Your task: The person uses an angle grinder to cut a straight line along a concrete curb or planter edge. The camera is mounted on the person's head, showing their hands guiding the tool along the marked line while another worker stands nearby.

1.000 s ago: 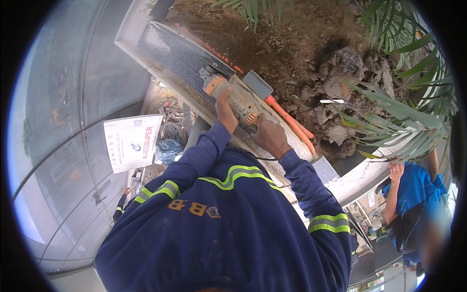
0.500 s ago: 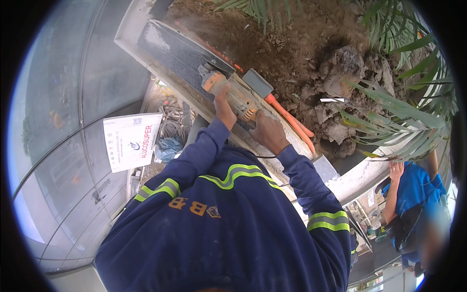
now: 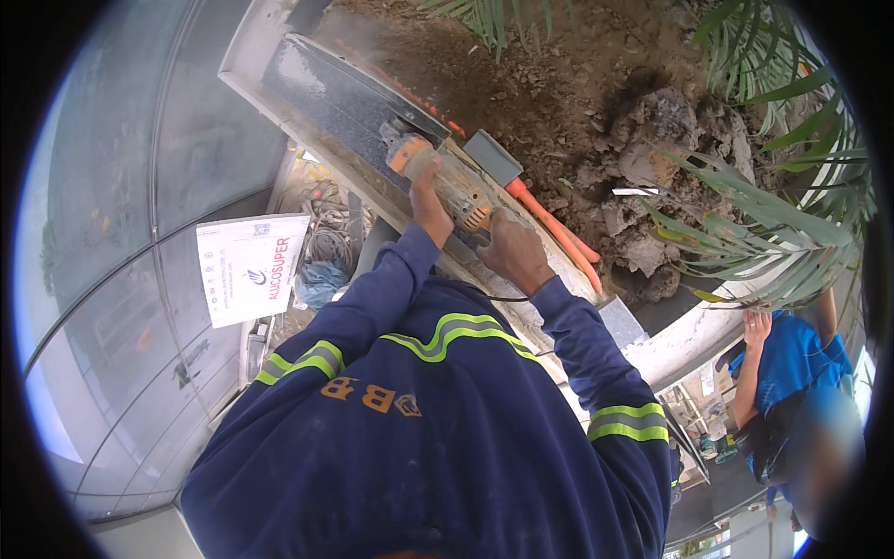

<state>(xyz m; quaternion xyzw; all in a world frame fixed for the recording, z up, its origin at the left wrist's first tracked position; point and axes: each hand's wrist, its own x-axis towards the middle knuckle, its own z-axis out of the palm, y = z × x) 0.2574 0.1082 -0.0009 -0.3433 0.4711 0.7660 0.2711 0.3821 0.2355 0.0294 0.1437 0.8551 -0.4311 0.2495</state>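
Note:
Both my hands are closed around a dusty orange angle grinder (image 3: pixel 456 186). My left hand (image 3: pixel 430 205) wraps its front body behind the orange head, and my right hand (image 3: pixel 514 250) grips the rear end. The grinder's head rests at the edge of a dark stone slab (image 3: pixel 340 107) that lies on the planter wall's top. Its disc is mostly hidden under the guard. A dark cord runs from near my right hand toward my body. Just beyond the grinder, a hammer with a grey head (image 3: pixel 494 156) and orange handle (image 3: pixel 556 228) lies along the soil's edge.
Brown soil with rubble clods (image 3: pixel 656 140) and palm fronds (image 3: pixel 773 219) fills the planter. Left stand glass panels (image 3: pixel 102 214), a white printed board (image 3: pixel 251 270) and coiled cable (image 3: pixel 328 233). At lower right, a person in blue (image 3: pixel 801 354) has a hand near the planter wall.
My hands and the grinder stay in almost the same place on the slab's edge. The person at the right has shifted slightly.

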